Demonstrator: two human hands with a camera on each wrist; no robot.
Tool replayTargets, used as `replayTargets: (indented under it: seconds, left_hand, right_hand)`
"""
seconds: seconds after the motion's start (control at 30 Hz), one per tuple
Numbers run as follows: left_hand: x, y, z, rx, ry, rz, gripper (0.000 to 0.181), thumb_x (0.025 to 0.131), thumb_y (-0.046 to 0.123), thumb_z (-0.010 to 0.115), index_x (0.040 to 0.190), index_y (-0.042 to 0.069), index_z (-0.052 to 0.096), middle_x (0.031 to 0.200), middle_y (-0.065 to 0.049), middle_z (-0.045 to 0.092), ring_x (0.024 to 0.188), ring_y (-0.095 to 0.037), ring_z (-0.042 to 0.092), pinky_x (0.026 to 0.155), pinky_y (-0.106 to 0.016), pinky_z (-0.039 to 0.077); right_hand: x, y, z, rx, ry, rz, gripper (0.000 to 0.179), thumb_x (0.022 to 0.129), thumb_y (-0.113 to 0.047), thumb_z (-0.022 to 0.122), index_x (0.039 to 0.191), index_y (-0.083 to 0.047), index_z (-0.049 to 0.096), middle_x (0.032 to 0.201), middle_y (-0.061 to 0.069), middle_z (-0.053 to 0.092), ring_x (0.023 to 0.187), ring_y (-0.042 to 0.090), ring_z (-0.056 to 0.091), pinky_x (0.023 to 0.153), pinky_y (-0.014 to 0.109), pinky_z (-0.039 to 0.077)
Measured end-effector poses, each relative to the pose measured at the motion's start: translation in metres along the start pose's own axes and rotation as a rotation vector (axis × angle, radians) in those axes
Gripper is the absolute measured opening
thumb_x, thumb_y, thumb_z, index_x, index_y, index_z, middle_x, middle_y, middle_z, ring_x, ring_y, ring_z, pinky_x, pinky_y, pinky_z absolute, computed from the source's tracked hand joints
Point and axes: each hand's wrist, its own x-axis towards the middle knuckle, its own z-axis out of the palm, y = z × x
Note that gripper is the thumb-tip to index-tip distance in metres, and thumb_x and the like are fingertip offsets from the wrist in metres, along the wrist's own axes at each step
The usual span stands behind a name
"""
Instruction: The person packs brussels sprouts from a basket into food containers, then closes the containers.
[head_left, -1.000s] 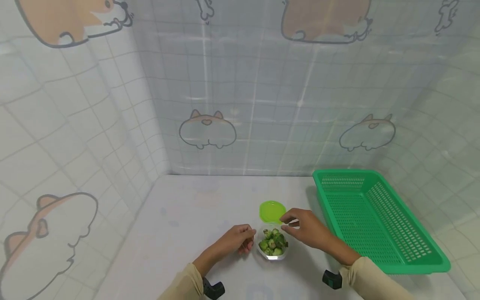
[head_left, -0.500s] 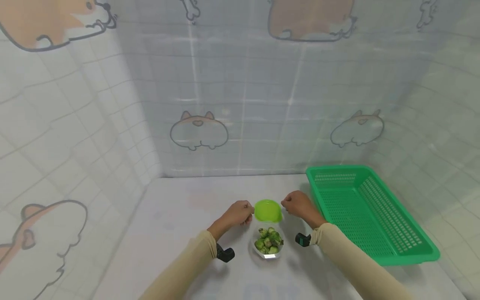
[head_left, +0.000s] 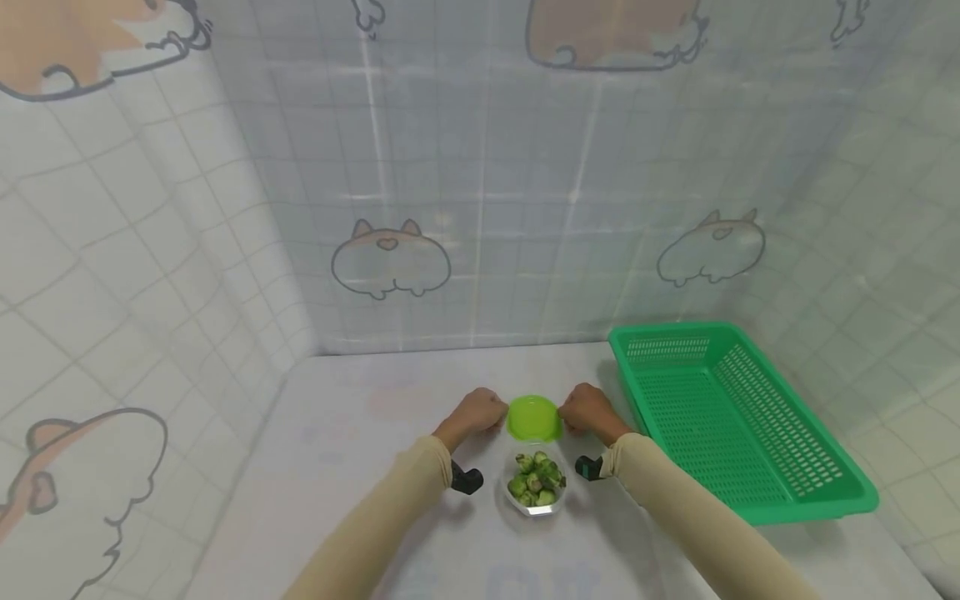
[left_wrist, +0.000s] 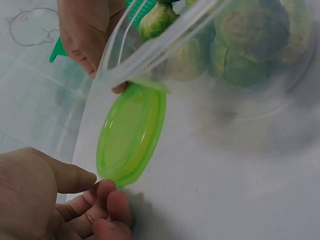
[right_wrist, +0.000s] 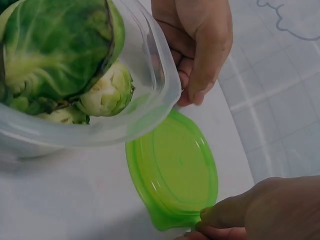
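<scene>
A bright green plastic lid (head_left: 534, 418) lies on the white table between the two hands. My left hand (head_left: 482, 410) has its thumb and fingertips at the lid's left edge, pinching it; the left wrist view shows the curled fingers (left_wrist: 114, 212). At the opposite edge my right hand (head_left: 588, 410) pinches the lid's rim, thumb on top, with the other fingers partly out of frame in the right wrist view. Just nearer to me stands a clear plastic container (head_left: 537, 510), uncovered, holding several Brussels sprouts (head_left: 534, 481).
A large green perforated basket (head_left: 720, 433) stands on the right of the table (head_left: 360, 483). A tiled-pattern sheet with cartoon dogs (head_left: 390, 258) hangs behind and along both sides. Each wrist wears a small black device (head_left: 467, 479).
Both hands have moved forward from beside the sprout container to the lid's two side edges, and their fingers have closed on it. Lid and container have stayed on the table.
</scene>
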Motion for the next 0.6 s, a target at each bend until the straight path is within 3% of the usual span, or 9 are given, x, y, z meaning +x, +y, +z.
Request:
replayTargets:
  seconds: [0.3, 0.6]
  left_hand:
    - [0.0059, 0.0079, 0.0064, 0.032, 0.038, -0.035, 0.033, 0.086, 0.011, 0.056, 0.054, 0.013, 0.052, 0.049, 0.002, 0.048, 0.045, -0.013, 0.04, 0.046, -0.026, 0.035]
    - [0.0054, 0.0095, 0.0097, 0.064, 0.066, -0.055, 0.035, 0.085, 0.011, 0.056, 0.05, 0.014, 0.049, 0.046, 0.004, 0.044, 0.042, -0.012, 0.038, 0.045, -0.025, 0.034]
  right_hand:
    - [0.0023, 0.0008, 0.0031, 0.06, -0.028, 0.005, 0.035, 0.077, 0.003, 0.056, 0.047, -0.013, 0.047, 0.044, -0.001, 0.041, 0.042, 0.015, 0.039, 0.046, 0.028, 0.036]
    - [0.0054, 0.0044, 0.007, 0.053, -0.009, 0.001, 0.035, 0.078, 0.001, 0.058, 0.048, -0.013, 0.046, 0.045, -0.001, 0.04, 0.041, 0.013, 0.038, 0.045, 0.028, 0.035]
